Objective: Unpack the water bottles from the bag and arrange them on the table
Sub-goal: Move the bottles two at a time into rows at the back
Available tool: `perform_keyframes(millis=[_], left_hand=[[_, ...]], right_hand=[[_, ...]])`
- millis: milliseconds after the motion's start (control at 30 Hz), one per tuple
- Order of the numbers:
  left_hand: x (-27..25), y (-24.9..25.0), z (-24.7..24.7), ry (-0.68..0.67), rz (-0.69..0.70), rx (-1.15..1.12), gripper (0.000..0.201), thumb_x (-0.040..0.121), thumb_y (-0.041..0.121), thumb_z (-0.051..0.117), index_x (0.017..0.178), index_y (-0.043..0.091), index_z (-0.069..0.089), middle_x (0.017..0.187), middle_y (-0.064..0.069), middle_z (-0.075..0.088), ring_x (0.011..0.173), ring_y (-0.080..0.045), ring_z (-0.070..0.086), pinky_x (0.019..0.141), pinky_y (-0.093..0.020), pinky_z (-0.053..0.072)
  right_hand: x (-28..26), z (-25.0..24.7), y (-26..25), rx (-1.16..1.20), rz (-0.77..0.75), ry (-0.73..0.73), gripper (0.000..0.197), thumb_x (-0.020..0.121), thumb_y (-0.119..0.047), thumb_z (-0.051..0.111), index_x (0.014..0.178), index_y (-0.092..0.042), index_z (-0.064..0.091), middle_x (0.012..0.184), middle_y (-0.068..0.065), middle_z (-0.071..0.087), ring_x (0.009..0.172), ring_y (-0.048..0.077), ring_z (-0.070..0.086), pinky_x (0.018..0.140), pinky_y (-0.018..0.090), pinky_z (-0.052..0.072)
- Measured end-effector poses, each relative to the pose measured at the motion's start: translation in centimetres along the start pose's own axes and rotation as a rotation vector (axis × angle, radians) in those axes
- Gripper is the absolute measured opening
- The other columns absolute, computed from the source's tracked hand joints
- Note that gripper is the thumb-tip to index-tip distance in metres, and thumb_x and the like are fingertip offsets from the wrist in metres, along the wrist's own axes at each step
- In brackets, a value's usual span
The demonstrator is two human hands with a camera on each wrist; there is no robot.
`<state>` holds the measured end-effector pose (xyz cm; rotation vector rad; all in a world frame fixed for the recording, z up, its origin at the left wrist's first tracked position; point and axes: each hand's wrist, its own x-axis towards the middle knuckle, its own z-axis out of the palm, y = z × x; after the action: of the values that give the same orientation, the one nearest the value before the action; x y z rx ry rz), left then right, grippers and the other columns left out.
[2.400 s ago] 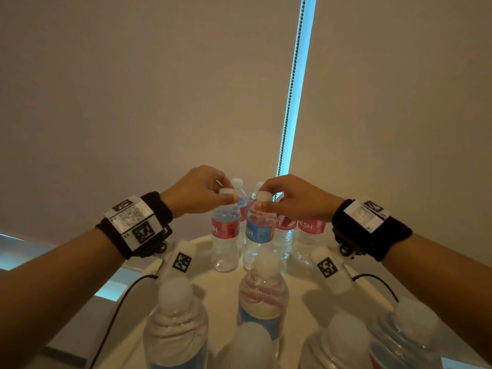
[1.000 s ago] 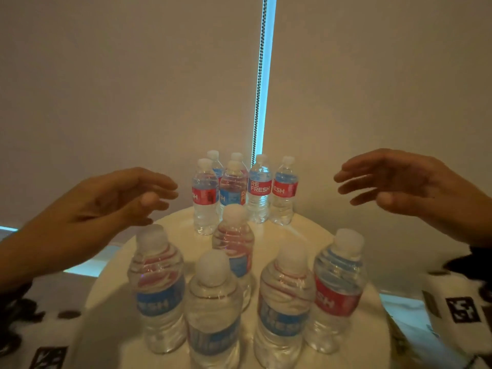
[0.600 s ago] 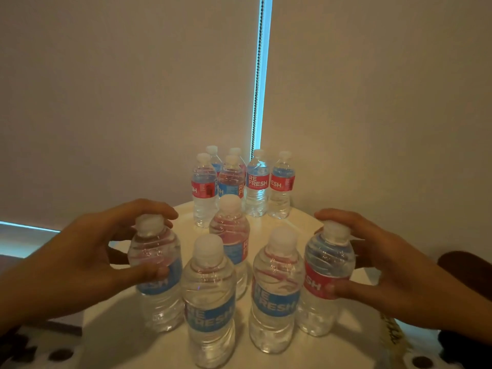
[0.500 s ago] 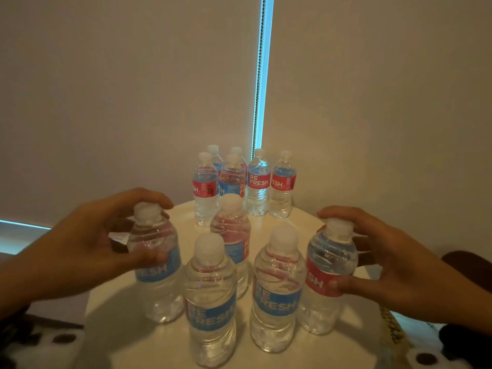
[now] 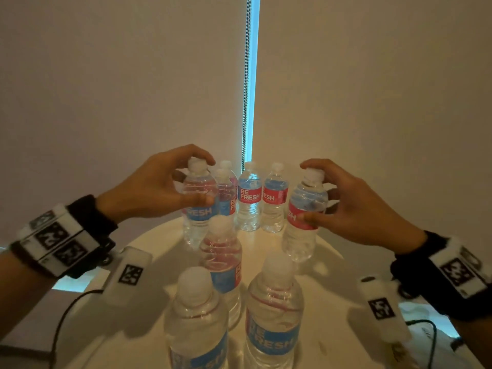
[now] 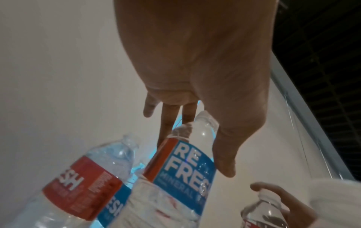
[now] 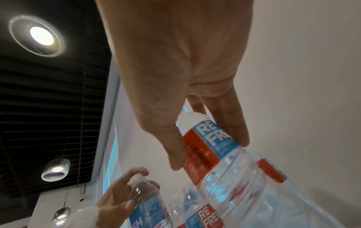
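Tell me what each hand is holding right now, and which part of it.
Left hand grips a blue-label bottle at cap and shoulder; right hand grips a red-label bottle the same way.

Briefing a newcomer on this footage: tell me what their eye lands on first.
The two raised water bottles, one in each hand: the left hand grips a blue-labelled bottle and the right hand a red-labelled bottle, forefingers over the caps, flanking the upright far cluster of bottles at the back of the round white table. Behind them, a bright blue strip of light runs down between the blinds.
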<state>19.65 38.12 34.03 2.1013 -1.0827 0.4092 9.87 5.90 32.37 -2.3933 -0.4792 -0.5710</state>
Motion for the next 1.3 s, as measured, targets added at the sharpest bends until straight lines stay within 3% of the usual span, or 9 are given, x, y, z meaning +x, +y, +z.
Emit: perform_keyframes(millis=[167, 367, 467, 533, 667, 800, 933, 1067, 1300], left_hand=[[4.1, -0.3, 2.9, -0.079, 0.052, 0.03, 0.055, 0.068, 0.046, 0.083, 0.112, 0.023, 0.06, 0.108, 0.01, 0.066, 0.097, -0.012, 0.067, 0.08, -0.02, 0.059], [7.1, -0.8, 6.3, -0.165, 0.078, 0.089, 0.053, 0.069, 0.036, 0.088, 0.111, 0.024, 0.058, 0.103, 0.004, 0.07, 0.086, -0.012, 0.071, 0.076, -0.028, 0.061], [8.0, -0.8, 7.8, -0.194, 0.051, 0.167, 0.055, 0.07, 0.04, 0.087, 0.113, 0.023, 0.057, 0.092, 0.014, 0.065, 0.081, -0.008, 0.065, 0.075, -0.027, 0.054], [8.4, -1.0, 8.5, -0.194, 0.028, 0.23, 0.056, 0.071, 0.042, 0.085, 0.115, 0.023, 0.056, 0.084, 0.022, 0.059, 0.077, -0.006, 0.06, 0.081, -0.022, 0.041], [8.8, -1.2, 9.1, -0.204, 0.027, 0.36, 0.057, 0.073, 0.053, 0.079, 0.116, 0.025, 0.054, 0.099, 0.01, 0.073, 0.085, -0.011, 0.067, 0.111, -0.035, 0.031], [9.0, -1.0, 9.3, -0.203, -0.004, 0.47, 0.06, 0.073, 0.063, 0.073, 0.117, 0.028, 0.052, 0.1, 0.009, 0.074, 0.083, -0.009, 0.065, 0.111, -0.042, 0.035], [9.2, -1.0, 9.0, -0.207, -0.054, 0.561, 0.065, 0.072, 0.069, 0.069, 0.12, 0.029, 0.051, 0.078, 0.019, 0.054, 0.076, -0.009, 0.054, 0.11, -0.042, 0.034], [9.2, -1.2, 8.9, -0.221, -0.086, 0.605, 0.072, 0.07, 0.073, 0.067, 0.124, 0.029, 0.05, 0.078, 0.019, 0.049, 0.082, -0.011, 0.052, 0.11, -0.04, 0.034], [8.7, -1.5, 8.7, -0.2, -0.033, 0.63, 0.083, 0.064, 0.081, 0.063, 0.128, 0.029, 0.05, 0.102, 0.006, 0.069, 0.093, -0.014, 0.053, 0.111, -0.042, 0.031]], right_hand=[[2.8, 1.3, 1.6, -0.009, 0.001, 0.006, 0.077, 0.068, -0.025, 0.088, 0.132, -0.03, 0.045, 0.106, -0.018, 0.06, 0.079, 0.005, 0.069, 0.067, 0.018, 0.06], [4.7, 3.4, 3.7, -0.025, 0.012, 0.02, 0.077, 0.067, -0.026, 0.091, 0.13, -0.028, 0.046, 0.11, -0.003, 0.068, 0.083, 0.011, 0.068, 0.073, 0.034, 0.063], [5.2, 4.4, 5.0, -0.017, 0.024, 0.004, 0.077, 0.069, -0.029, 0.09, 0.131, -0.03, 0.045, 0.113, -0.003, 0.068, 0.091, 0.014, 0.069, 0.078, 0.038, 0.062], [5.5, 4.8, 5.6, -0.017, 0.03, -0.005, 0.075, 0.07, -0.03, 0.088, 0.131, -0.03, 0.045, 0.114, -0.003, 0.067, 0.094, 0.014, 0.068, 0.08, 0.038, 0.062], [6.0, 5.4, 6.0, 0.001, 0.054, 0.0, 0.076, 0.07, -0.029, 0.089, 0.132, -0.028, 0.045, 0.115, -0.003, 0.067, 0.093, 0.011, 0.068, 0.08, 0.032, 0.062], [6.3, 5.8, 6.2, 0.011, 0.059, 0.023, 0.078, 0.07, -0.027, 0.089, 0.134, -0.025, 0.045, 0.116, -0.001, 0.067, 0.092, 0.012, 0.067, 0.077, 0.024, 0.06], [6.4, 6.5, 6.4, -0.051, 0.069, 0.058, 0.085, 0.071, -0.03, 0.088, 0.141, -0.026, 0.04, 0.124, 0.005, 0.061, 0.104, 0.018, 0.06, 0.087, 0.032, 0.058], [6.6, 7.0, 6.5, -0.095, 0.092, 0.07, 0.089, 0.075, -0.027, 0.086, 0.148, -0.027, 0.035, 0.131, 0.009, 0.052, 0.102, 0.01, 0.049, 0.076, 0.004, 0.042], [6.0, 7.5, 6.0, -0.105, 0.126, 0.085, 0.096, 0.074, -0.038, 0.085, 0.151, -0.029, 0.028, 0.137, 0.007, 0.053, 0.114, 0.017, 0.057, 0.094, 0.03, 0.055]])
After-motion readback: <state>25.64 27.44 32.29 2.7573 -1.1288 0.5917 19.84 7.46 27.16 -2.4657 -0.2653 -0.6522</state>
